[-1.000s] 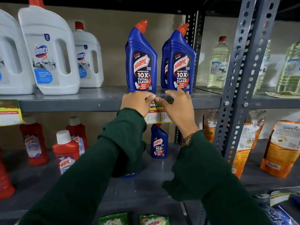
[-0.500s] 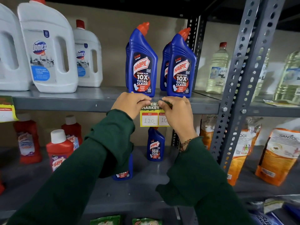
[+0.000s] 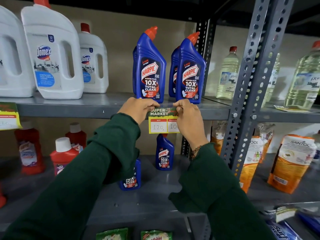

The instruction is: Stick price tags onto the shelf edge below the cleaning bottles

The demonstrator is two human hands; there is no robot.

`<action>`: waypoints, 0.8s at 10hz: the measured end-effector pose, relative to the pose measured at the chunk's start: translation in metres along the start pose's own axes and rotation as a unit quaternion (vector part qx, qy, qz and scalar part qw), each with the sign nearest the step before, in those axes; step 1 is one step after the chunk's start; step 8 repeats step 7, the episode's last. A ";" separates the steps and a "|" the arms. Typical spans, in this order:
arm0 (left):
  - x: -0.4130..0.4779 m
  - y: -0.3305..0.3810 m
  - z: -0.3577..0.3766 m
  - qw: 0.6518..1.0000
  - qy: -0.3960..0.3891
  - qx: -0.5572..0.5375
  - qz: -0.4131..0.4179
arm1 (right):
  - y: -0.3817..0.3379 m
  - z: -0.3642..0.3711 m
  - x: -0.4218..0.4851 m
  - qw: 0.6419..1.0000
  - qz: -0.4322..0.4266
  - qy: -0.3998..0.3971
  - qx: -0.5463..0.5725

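A green and yellow price tag (image 3: 160, 121) reading 120 and 100 hangs against the grey shelf edge (image 3: 69, 110), just below two blue Harpic bottles (image 3: 150, 70) (image 3: 190, 73). My left hand (image 3: 138, 109) pinches the tag's top left corner against the edge. My right hand (image 3: 187, 116) presses its top right corner and covers that side of the tag. Both arms wear dark green sleeves.
White Domex jugs (image 3: 52, 54) stand at the left of the same shelf, with another price tag (image 3: 8, 116) under them. A perforated grey upright (image 3: 251, 84) rises to the right, with clear bottles (image 3: 226, 73) beyond. Red and small blue bottles and orange pouches (image 3: 292, 161) fill the lower shelf.
Both hands have spread apart along the tag's top, so more of the tag shows. The view has shifted a little, with the shelf edge lower in frame.
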State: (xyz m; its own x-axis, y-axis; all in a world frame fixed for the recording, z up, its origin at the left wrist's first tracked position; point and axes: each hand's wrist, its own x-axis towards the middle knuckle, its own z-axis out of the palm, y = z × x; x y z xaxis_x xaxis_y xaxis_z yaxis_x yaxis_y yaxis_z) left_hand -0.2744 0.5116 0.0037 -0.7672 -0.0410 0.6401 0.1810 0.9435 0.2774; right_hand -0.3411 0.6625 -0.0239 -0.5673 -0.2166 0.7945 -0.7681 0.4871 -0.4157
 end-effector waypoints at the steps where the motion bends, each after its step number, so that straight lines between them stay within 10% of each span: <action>1: 0.000 0.000 0.001 1.000 0.003 -0.005 -0.002 | 0.000 -0.001 -0.001 1.000 0.000 -0.011 -0.005; 8: -0.017 0.008 0.006 0.990 0.051 0.120 -0.055 | -0.012 -0.019 -0.016 0.997 0.045 0.006 0.066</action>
